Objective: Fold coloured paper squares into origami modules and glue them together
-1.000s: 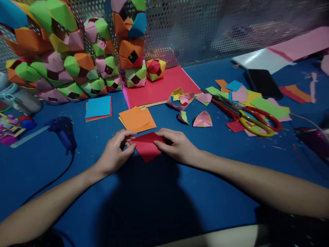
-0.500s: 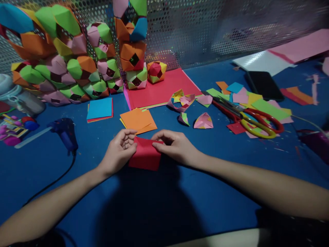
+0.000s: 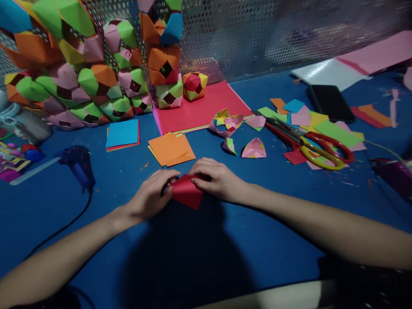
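Between my hands is a small red paper (image 3: 188, 192), turned so that one corner points toward me. My left hand (image 3: 153, 192) pinches its left corner between thumb and fingers. At the right, my right hand (image 3: 219, 178) grips the upper right edge, thumb on top. Just beyond them lie orange paper squares (image 3: 172, 149), with a yellow one showing underneath. A stack with a blue square (image 3: 122, 133) on top is farther left. Folded pink and yellow pieces (image 3: 254, 148) rest beyond my right hand.
Scissors (image 3: 317, 148) lie on paper scraps at the right, near a black phone (image 3: 331, 103). A blue glue gun (image 3: 77, 165) with its cord is at the left. Folded paper balls (image 3: 164, 64) are stacked against the perforated metal panel (image 3: 231, 38). Red sheets (image 3: 199, 109) lie behind.
The red paper has turned from a roughly square-on position to a corner toward me. My left fingers have closed in on its left corner. The view has shifted slightly.
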Motion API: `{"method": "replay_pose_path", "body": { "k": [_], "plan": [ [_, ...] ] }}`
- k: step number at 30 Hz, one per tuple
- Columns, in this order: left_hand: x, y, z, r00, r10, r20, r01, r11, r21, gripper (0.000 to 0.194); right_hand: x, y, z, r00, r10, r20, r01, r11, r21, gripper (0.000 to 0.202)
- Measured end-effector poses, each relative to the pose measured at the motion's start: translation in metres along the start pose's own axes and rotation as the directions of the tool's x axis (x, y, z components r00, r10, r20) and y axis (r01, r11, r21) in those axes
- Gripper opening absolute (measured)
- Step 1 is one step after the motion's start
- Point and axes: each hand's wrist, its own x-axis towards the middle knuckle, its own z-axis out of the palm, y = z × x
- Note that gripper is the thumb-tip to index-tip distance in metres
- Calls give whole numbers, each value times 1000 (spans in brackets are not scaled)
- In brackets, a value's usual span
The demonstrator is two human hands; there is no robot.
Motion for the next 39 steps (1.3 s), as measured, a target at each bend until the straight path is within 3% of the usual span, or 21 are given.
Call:
{"method": "replay_pose_path", "body": {
  "k": [5, 8, 11, 15, 20, 27, 34, 39],
  "plan": [
    [3, -3, -9, 990, 61, 125, -66, 997, 36, 31, -3, 4, -1, 991, -125, 43, 128, 988, -81, 14],
    [2, -6, -10, 985, 101, 143, -107, 994, 38, 30, -5, 4, 0, 981, -193, 3, 192, 975, -114, 14],
    [2, -10, -6, 985, 136, 106, -145, 986, 79, 24, -5, 3, 0, 971, -220, -94, 206, 969, -133, 14],
    [6, -16, 0, 986, 167, -24, -160, 971, 179, 19, -4, 1, -1, 959, -201, -197, 170, 972, -165, 13],
    [11, -16, -1, 998, 70, -10, -67, 984, 168, 18, -2, 3, -2, 953, -189, -237, 149, 973, -178, 12],
    [11, -16, 0, 999, 46, -21, -42, 988, 150, 17, -3, 6, -1, 975, -164, -149, 121, 958, -261, 12],
    [12, -19, -1, 994, 110, -11, -107, 980, 167, 12, -7, 6, -6, 935, -355, -21, 309, 840, -446, 13],
    [12, -19, -3, 990, 143, 21, -144, 975, 170, 13, -8, 8, -7, 934, -354, 55, 330, 788, -519, 20]
  ]
}}
